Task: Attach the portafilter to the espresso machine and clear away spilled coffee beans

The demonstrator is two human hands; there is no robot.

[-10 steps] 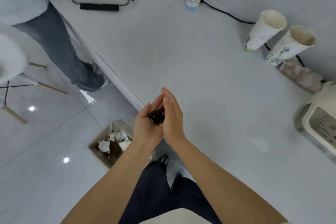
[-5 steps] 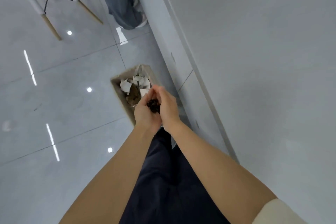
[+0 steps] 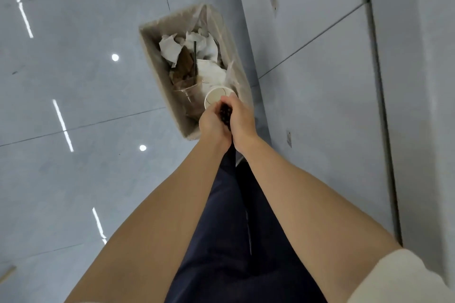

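Observation:
Dark coffee beans [image 3: 225, 113] lie heaped between my two cupped hands. My left hand [image 3: 211, 125] and my right hand [image 3: 242, 120] are pressed side by side, palms turned inward, holding the beans over the near end of a beige trash bin [image 3: 157, 76] on the floor. The bin is lined with a clear bag and holds crumpled paper, a clear plastic cup and a white paper cup [image 3: 216, 97] just under my fingertips. The portafilter and the espresso machine are out of view.
The grey counter front [image 3: 320, 81] runs along the right side, close to the bin. Glossy grey floor tiles [image 3: 73, 106] fill the left. My dark trousers [image 3: 234, 229] show below my forearms.
My view has swung from the countertop down to the floor. Both cupped hands, still holding the beans, have moved from the counter edge to above the trash bin.

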